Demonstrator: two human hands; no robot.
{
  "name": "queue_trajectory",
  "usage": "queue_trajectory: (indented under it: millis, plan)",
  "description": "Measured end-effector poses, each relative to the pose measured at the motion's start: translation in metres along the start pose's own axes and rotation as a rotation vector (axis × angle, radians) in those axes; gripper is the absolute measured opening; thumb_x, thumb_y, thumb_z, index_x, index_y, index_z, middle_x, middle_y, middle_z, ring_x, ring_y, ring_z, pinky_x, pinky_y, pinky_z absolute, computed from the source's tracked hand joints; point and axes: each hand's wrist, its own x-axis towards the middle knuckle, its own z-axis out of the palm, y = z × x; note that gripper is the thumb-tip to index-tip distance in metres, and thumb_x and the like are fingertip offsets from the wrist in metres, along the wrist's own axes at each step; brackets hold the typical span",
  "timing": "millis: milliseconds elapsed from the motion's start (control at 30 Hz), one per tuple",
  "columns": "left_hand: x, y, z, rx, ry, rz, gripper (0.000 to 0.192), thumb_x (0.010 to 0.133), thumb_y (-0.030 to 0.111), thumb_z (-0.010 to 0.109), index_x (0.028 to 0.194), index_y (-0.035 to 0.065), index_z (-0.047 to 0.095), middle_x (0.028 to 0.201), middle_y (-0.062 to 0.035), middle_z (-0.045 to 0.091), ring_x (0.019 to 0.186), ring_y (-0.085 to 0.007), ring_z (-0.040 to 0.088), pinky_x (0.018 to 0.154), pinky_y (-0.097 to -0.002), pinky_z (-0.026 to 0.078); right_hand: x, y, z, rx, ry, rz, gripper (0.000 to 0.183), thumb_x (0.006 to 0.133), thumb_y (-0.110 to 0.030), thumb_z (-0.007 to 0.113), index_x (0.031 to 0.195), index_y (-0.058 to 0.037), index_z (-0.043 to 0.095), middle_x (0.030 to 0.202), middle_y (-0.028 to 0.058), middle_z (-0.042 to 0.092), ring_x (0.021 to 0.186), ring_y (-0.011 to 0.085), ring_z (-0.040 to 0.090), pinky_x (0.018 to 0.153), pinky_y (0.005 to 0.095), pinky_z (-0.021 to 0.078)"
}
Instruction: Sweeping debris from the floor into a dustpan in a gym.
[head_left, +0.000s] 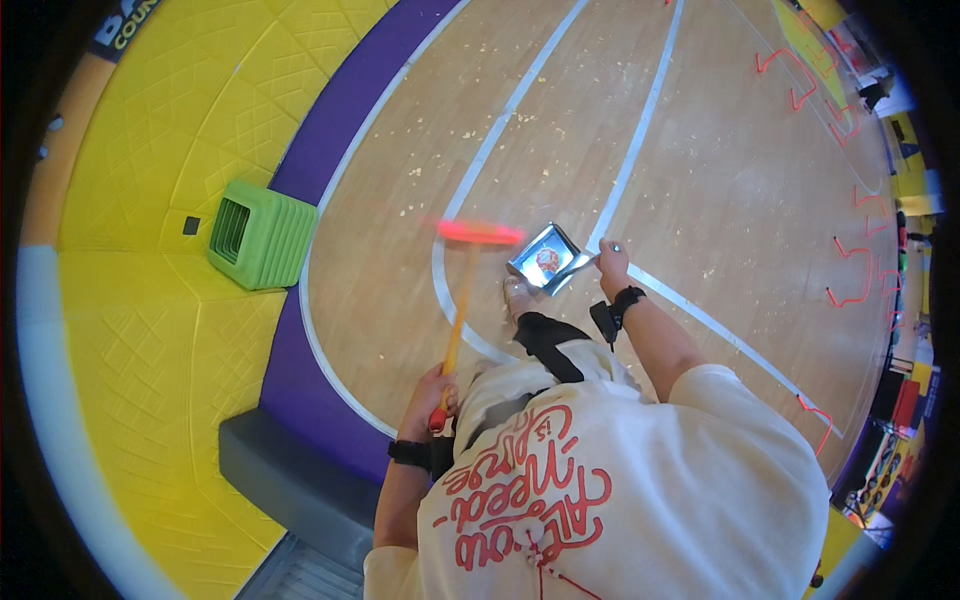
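My left hand (429, 400) grips the yellow handle (457, 330) of a broom near its red end cap. The broom's red head (481, 232), blurred, is at the floor left of a shiny metal dustpan (545, 259). My right hand (613, 262) is closed around the dustpan's handle. A reddish patch shows in the pan; whether it is a print, a reflection or debris I cannot tell. My shoe (517, 296) is just below the pan. Pale crumbs or flakes (469, 136) lie scattered over the wood-look floor (570, 150).
A nested stack of green plastic stools or bins (262, 236) lies against the yellow padded wall (247, 97). Nearer me is a dark grey padded block (300, 480). Several red wire-like hurdles (851, 274) stand on the right. A purple border (337, 97) edges the floor.
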Motion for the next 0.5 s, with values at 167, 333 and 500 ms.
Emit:
queue_trajectory:
  millis: [167,333,500]
  plan:
    - [-0.011,0.041,0.013,-0.172,-0.23,-0.119,0.016,0.081,0.015,0.041,0.097,0.0128,0.039,0.053,0.0014,0.038,0.036,-0.0063,0.036,0.03,-0.019,0.03,0.022,-0.025,0.024,-0.042,-0.022,-0.011,0.02,0.073,-0.02,0.056,0.077,-0.0022,0.047,0.055,0.0041,0.044,0.046,0.0133,0.042,0.044,0.027,0.0357]
    - [-0.018,0.091,0.009,-0.28,0.007,0.087,0.019,0.081,0.014,0.04,0.1,0.0134,0.039,0.054,0.001,0.038,0.037,-0.0061,0.035,0.03,-0.0192,0.029,0.05,-0.046,0.044,-0.029,-0.068,0.013,0.019,0.072,-0.021,0.057,0.075,-0.0036,0.049,0.058,0.0048,0.048,0.049,0.0146,0.044,0.045,0.028,0.0369]
    - [-0.002,0.16,0.012,-0.184,0.316,0.374,0.018,0.081,0.014,0.039,0.099,0.0147,0.037,0.054,0.0008,0.036,0.037,-0.0076,0.037,0.029,-0.0204,0.03,0.07,-0.044,0.079,-0.077,-0.063,-0.047,0.013,0.074,-0.017,0.056,0.077,-0.0064,0.048,0.06,0.0023,0.045,0.05,0.0103,0.045,0.044,0.0202,0.0379]
